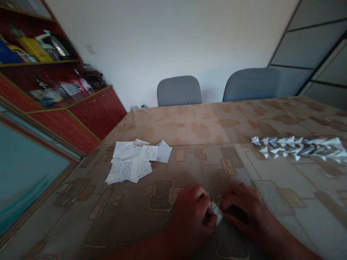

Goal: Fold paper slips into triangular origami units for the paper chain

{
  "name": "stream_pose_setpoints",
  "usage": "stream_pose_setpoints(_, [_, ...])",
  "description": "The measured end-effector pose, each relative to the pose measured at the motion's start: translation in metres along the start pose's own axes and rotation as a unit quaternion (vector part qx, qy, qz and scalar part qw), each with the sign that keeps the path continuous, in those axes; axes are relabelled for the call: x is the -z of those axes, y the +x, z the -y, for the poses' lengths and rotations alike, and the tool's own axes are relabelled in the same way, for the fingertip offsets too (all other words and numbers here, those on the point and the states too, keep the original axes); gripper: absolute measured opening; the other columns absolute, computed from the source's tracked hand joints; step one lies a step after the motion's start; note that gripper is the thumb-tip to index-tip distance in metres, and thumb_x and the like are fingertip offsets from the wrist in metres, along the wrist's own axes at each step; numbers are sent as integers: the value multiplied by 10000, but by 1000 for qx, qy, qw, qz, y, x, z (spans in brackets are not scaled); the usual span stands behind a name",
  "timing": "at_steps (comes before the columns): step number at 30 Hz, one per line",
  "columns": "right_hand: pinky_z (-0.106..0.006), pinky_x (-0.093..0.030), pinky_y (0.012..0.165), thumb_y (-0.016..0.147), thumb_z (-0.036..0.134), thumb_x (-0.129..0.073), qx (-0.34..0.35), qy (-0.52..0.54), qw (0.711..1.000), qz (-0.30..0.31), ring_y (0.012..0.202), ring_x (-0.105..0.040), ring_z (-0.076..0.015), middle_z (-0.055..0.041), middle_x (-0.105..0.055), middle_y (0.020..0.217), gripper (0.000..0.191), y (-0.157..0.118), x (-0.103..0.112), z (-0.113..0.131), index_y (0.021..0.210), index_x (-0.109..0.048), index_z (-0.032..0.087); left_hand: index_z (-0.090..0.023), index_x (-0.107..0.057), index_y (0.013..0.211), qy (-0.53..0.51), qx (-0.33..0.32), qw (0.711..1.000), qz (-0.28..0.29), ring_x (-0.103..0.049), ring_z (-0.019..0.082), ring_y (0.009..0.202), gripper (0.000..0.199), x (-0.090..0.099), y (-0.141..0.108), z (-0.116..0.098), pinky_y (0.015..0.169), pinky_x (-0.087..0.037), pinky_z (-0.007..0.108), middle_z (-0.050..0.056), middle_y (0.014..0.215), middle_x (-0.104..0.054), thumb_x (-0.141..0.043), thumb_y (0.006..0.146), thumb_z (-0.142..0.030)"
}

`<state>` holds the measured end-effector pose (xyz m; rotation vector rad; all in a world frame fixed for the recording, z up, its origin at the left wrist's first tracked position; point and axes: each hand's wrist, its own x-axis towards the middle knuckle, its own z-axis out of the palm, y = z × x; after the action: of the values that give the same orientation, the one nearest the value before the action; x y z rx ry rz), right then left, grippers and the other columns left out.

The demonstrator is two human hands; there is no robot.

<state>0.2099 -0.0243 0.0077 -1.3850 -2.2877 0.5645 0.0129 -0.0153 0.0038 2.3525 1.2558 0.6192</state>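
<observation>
A: Where are the hands?
B: At the bottom of the frame, right of centre, over the patterned worktop (195, 126). The left hand (191, 216) and right hand (245, 211) are slightly apart, both with fingers curled.
A: What's between them?
B: A small piece of paper (217, 213). The left hand's fingers are closed on its left side. The right hand's fingertips are at its right edge, but I can't tell if they grip it.
A: And around them?
B: Left of centre, a loose, overlapping pile of printed slips (127, 162). At the right edge, folded paper pieces (298, 148) with pointed tips, lying in rows.
A: Farther back?
B: Two grey chairs (179, 90) against the far side, upper centre and upper right, and a reddish cabinet (94, 112) at upper left.
</observation>
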Motion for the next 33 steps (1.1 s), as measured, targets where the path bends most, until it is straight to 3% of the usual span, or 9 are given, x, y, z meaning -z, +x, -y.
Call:
stream_pose_setpoints(8, [-380,-404,742,765,53,-619,-8,-20,1000,-8,828,-539,-233,-30,-588,827,169,1,-5,7,754,-618,222,-173,-559,705,12,-7,1000,-9,-523,171,773,131,-3,-1,1,668,-346,299,10,821,-576,-639,666,-77])
stream_pose_setpoints(16, [-369,-399,747,727,65,-647,-11,-43,999,-22,822,-546,-227,-24,-595,834,169,1,-9,7,744,-632,232,-177,-588,745,-31,-4,999,9,-538,182,831,89,3,-2,2,705,-358,304,12,857,-584,-668,750,-138])
stream_pose_setpoints(24, [-387,-390,758,726,60,-635,-24,-31,999,-18,818,-533,-227,-24,-590,813,163,1,-8,8,716,-623,223,-169,-555,674,-34,22,999,4,-542,172,793,165,1,2,2,678,-337,294,-5,810,-585,-685,651,-70])
stream_pose_setpoints(33, [-385,-376,739,713,39,-636,-30,-48,998,-27,799,-529,-228,-22,-572,793,177,3,-9,12,713,-626,216,-175,-548,700,-29,20,999,1,-541,175,800,160,-2,0,4,688,-333,304,-2,831,-597,-687,676,-98])
